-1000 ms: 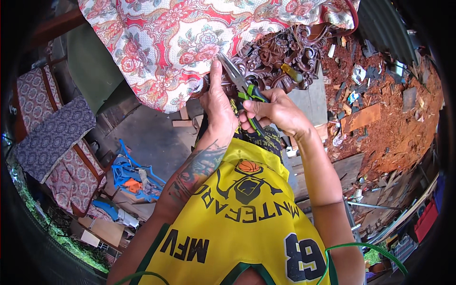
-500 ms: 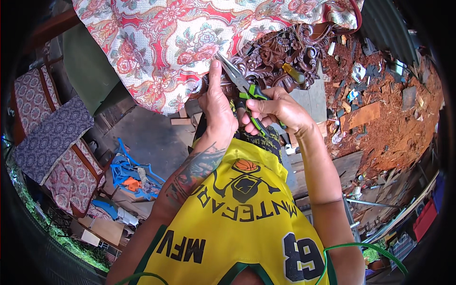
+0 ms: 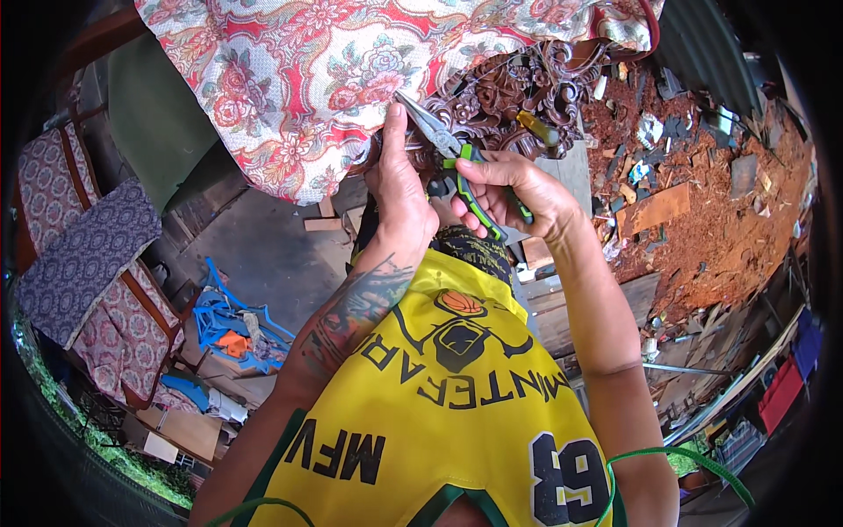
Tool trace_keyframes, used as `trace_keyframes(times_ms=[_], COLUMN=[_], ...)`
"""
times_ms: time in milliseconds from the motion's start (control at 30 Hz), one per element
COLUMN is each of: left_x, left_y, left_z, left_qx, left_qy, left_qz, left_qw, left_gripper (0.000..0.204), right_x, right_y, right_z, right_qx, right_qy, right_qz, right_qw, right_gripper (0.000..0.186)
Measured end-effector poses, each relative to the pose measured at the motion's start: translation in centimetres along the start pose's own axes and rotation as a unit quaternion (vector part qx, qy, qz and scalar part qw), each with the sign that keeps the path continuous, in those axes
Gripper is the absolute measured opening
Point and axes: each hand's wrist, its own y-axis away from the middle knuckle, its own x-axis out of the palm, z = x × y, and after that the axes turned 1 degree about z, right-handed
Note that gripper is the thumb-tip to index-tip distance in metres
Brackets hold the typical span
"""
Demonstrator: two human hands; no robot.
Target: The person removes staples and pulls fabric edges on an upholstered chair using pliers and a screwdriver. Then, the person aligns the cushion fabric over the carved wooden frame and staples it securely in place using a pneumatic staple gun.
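Observation:
My right hand (image 3: 518, 189) is closed around the black-and-green handles of long-nose pliers (image 3: 443, 136). Their jaws point up and left, with the tips over the floral fabric (image 3: 307, 88) in red, cream and grey, just by my left thumb. The thumb of my left hand (image 3: 404, 193) is stretched out against the lower edge of the fabric. The other left fingers are hidden, so what they grip cannot be made out. Beside the pliers, dark carved wood (image 3: 500, 97) shows from under the fabric, and on it lies a screwdriver with a yellow handle (image 3: 537, 129).
On the right, reddish-brown ground (image 3: 720, 246) is strewn with scraps and wood pieces. Patterned cushioned furniture (image 3: 114, 342) stands at the left, below a green panel (image 3: 154, 123). A blue and orange bundle (image 3: 233, 325) lies on the grey floor (image 3: 263, 246).
The pliers' tips have shifted slightly up and left, and their handles have turned a little in my right hand. My left hand keeps nearly the same place by the fabric edge.

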Motion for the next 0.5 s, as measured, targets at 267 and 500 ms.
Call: trace_keyframes(times_ms=[267,500], left_x=[-0.8,-2.0], left_y=[-0.6,0.4], left_z=[0.3,0.6], left_qx=[-0.04,-0.044], left_qy=[0.01,0.018], left_qz=[0.034,0.066], left_qw=[0.999,0.997], left_gripper=[0.066,0.057], right_x=[0.1,3.5], right_y=[-0.4,-0.6], right_z=[-0.3,-1.6], right_qx=[0.038,-0.04], right_qy=[0.093,0.366], right_qz=[0.0,-0.14], right_qw=[0.995,0.919], right_gripper=[0.033,0.035])
